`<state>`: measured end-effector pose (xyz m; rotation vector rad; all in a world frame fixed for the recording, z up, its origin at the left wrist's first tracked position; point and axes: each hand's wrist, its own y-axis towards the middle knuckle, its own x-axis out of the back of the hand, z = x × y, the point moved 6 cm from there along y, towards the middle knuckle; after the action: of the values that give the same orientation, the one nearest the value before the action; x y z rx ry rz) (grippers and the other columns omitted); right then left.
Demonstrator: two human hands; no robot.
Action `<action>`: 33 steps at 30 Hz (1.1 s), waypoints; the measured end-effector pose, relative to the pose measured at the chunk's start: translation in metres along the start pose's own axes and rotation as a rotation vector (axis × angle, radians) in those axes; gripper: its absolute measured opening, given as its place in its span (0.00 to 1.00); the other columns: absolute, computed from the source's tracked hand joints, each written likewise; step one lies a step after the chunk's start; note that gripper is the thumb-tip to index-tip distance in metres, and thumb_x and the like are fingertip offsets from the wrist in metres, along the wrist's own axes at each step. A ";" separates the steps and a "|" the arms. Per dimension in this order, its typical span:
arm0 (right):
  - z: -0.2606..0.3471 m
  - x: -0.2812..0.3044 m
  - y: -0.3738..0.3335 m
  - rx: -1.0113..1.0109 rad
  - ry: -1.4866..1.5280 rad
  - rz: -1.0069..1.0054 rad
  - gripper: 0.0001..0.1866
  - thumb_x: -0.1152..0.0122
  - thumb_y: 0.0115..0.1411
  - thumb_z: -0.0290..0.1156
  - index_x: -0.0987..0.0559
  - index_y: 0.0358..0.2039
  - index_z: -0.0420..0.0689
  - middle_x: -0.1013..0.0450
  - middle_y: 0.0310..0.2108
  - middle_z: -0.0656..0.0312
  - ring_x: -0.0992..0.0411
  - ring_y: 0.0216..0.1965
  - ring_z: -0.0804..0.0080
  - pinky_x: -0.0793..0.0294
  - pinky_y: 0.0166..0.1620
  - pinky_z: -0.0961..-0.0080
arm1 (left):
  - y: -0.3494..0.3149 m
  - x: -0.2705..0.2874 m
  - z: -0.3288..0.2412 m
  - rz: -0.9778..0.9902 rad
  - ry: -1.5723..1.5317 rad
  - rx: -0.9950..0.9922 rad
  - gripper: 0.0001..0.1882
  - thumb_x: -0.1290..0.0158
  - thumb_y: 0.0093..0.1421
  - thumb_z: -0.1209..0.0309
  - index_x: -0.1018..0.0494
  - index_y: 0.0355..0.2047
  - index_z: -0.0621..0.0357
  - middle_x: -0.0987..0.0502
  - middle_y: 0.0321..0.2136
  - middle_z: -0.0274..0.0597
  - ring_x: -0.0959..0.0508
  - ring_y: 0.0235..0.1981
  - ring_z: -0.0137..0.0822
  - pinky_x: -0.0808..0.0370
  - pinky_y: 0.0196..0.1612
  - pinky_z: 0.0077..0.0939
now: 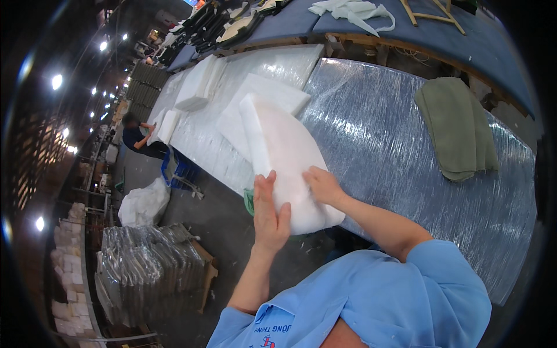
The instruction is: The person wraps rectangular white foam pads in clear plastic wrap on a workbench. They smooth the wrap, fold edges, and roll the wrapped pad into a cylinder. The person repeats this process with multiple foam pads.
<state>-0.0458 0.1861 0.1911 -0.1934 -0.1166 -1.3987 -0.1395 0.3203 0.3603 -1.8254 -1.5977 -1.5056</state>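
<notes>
A thick, soft white padding sheet (288,156) lies partly on the plastic-covered table in front of me, its near end hanging past the edge towards my body. My left hand (271,216) rests along the sheet's left side, fingers stretched up and thumb apart. On the right, my right hand (322,185) presses on the sheet with bent fingers, closed on its right edge; the thumb is hidden. Beneath the far end, flatter white sheets (232,119) are spread over the table. Something green (249,200) shows beside my left fingers.
Clear film wraps the table (371,127). A folded olive-green cloth stack (457,127) lies at right, white pad stacks (197,84) at far left. Another person (136,134) stands at the table's left side. Plastic-wrapped bundles (151,269) and a white sack (144,203) sit on the floor.
</notes>
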 end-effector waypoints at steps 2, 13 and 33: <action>-0.022 0.010 0.005 -0.027 0.011 -0.091 0.16 0.46 0.73 0.43 0.23 0.41 0.42 0.21 0.37 0.44 0.20 0.41 0.48 0.25 0.44 0.57 | -0.002 0.000 0.002 0.002 -0.030 0.017 0.45 0.51 0.67 0.75 0.64 0.78 0.66 0.41 0.73 0.64 0.40 0.73 0.56 0.46 0.74 0.46; 0.126 0.002 -0.054 0.368 0.063 0.178 0.13 0.41 0.71 0.39 0.22 0.39 0.41 0.23 0.29 0.55 0.26 0.29 0.68 0.26 0.36 0.68 | -0.010 0.006 0.000 0.030 0.105 0.065 0.49 0.50 0.64 0.77 0.68 0.78 0.64 0.48 0.76 0.61 0.58 0.78 0.63 0.68 0.76 0.59; 0.108 -0.017 -0.048 0.293 0.218 0.179 0.18 0.45 0.74 0.43 0.24 0.33 0.42 0.30 0.21 0.56 0.33 0.24 0.69 0.30 0.32 0.67 | -0.009 0.010 0.025 -0.018 -0.083 0.168 0.32 0.56 0.69 0.74 0.40 0.74 0.62 0.53 0.78 0.58 0.55 0.78 0.58 0.61 0.78 0.49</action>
<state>-0.0927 0.2164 0.2965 0.1874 -0.1187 -1.1998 -0.1367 0.3479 0.3546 -1.8054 -1.7260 -1.2749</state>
